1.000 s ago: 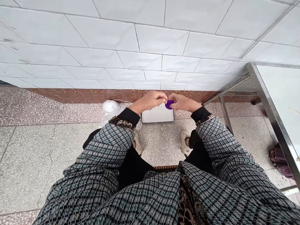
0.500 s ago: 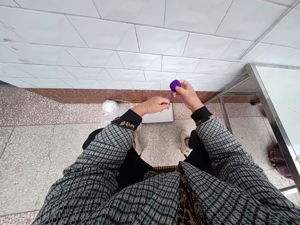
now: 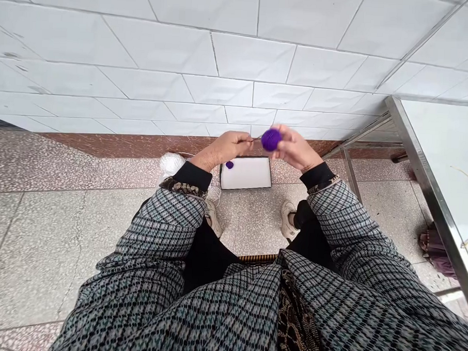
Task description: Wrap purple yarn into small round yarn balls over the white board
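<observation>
A purple ball of yarn (image 3: 271,140) is gripped in the fingers of my right hand (image 3: 295,148), slightly blurred by motion. From it a short strand of yarn (image 3: 256,139) runs left to my left hand (image 3: 228,147), whose fingertips pinch it. Below my hands, on the floor, lies a shallow white box (image 3: 247,175) with a dark rim. A smaller purple ball of yarn (image 3: 229,165) sits in its back left corner, just under my left hand.
Left of the box is a white ball of yarn (image 3: 171,164) with loose white strands around it. A tiled wall (image 3: 233,98) rises close ahead. On the right stands a metal-framed table (image 3: 424,168), with a dark purplish bundle (image 3: 436,251) beneath it.
My left hand has moved up and left, uncovering the small purple ball in the box. The strand now runs nearly level instead of downward. The held ball has turned and dropped slightly.
</observation>
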Demonstrator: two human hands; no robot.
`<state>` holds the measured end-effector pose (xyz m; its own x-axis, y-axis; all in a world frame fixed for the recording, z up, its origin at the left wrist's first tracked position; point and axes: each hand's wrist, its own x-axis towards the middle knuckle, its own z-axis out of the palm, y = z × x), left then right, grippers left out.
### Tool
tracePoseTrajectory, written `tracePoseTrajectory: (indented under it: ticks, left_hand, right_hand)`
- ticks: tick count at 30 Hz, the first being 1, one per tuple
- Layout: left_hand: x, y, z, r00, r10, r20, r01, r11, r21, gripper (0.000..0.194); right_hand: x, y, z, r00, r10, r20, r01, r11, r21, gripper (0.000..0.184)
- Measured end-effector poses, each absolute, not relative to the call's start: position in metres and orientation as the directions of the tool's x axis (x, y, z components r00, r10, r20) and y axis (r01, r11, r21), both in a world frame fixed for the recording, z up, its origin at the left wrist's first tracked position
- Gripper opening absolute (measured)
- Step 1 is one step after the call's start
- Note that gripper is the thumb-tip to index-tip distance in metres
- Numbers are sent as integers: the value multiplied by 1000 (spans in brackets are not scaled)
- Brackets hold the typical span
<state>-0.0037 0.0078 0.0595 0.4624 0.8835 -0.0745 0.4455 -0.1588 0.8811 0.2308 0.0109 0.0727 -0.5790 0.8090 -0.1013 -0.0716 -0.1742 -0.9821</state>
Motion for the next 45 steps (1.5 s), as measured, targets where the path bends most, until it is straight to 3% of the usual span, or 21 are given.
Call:
tracePoseTrajectory:
  ticks: [3, 6, 8, 11, 14, 16, 19, 21, 23, 25, 30, 33, 35, 38, 42, 45]
  left_hand:
    - [0, 3, 64, 547, 832, -92, 453, -202, 868, 15]
    - [6, -6, 69, 661, 746, -82, 457, -314, 832, 15]
    - [6, -10, 72, 661, 748, -60, 456, -337, 824, 16]
    - [1, -9, 73, 557, 829, -52, 473, -266, 840, 19]
    - [-6, -3, 69, 493, 867, -68, 479, -205, 854, 19]
    - [-7, -1, 65, 478, 875, -74, 485, -193, 853, 19]
    - [-1, -2, 59, 499, 863, -81, 506, -213, 836, 17]
    - [6, -7, 58, 577, 813, -79, 504, -279, 817, 16]
    - [12, -12, 59, 679, 731, -69, 476, -366, 800, 17]
    - [15, -17, 62, 743, 668, -47, 439, -432, 788, 19]
    - [6, -19, 69, 650, 760, 18, 460, -412, 787, 20]
    - [-1, -14, 66, 535, 845, 2, 515, -329, 792, 20]
    - [-4, -10, 62, 480, 877, -28, 554, -278, 785, 20]
    - [-5, -5, 55, 409, 909, -78, 633, -221, 742, 20]
    - [0, -4, 48, 456, 881, -124, 683, -258, 683, 20]
    - [11, -10, 47, 609, 777, -163, 627, -345, 699, 19]
  right_hand:
    - [229, 16, 77, -289, 957, -31, -138, -73, -988, 47]
    - [226, 21, 65, -187, 981, -56, -30, -63, -998, 35]
    - [225, 20, 57, -237, 962, -136, 148, -102, -984, 33]
    - [226, 12, 55, -529, 815, -236, 306, -76, -949, 34]
    - [230, 2, 65, -748, 633, -198, 168, -108, -980, 34]
    - [232, -2, 73, -759, 640, -119, 26, -153, -988, 39]
    - [232, -2, 79, -564, 824, -45, -121, -137, -983, 45]
    - [230, 2, 77, -364, 931, -42, -128, -94, -987, 40]
    - [227, 7, 71, -212, 976, -55, -69, -71, -995, 34]
    - [225, 12, 61, -170, 981, -98, 40, -93, -995, 35]
    - [220, 9, 48, -367, 888, -277, 462, -84, -883, 30]
    - [219, 1, 54, -536, 784, -314, 528, 20, -849, 29]
    - [220, -2, 58, -638, 702, -315, 466, 26, -885, 30]
    - [224, -2, 61, -695, 668, -266, 262, -110, -959, 31]
    - [229, 5, 59, -558, 815, -157, -75, -239, -968, 36]
    - [228, 10, 57, -410, 900, -151, -193, -247, -949, 35]
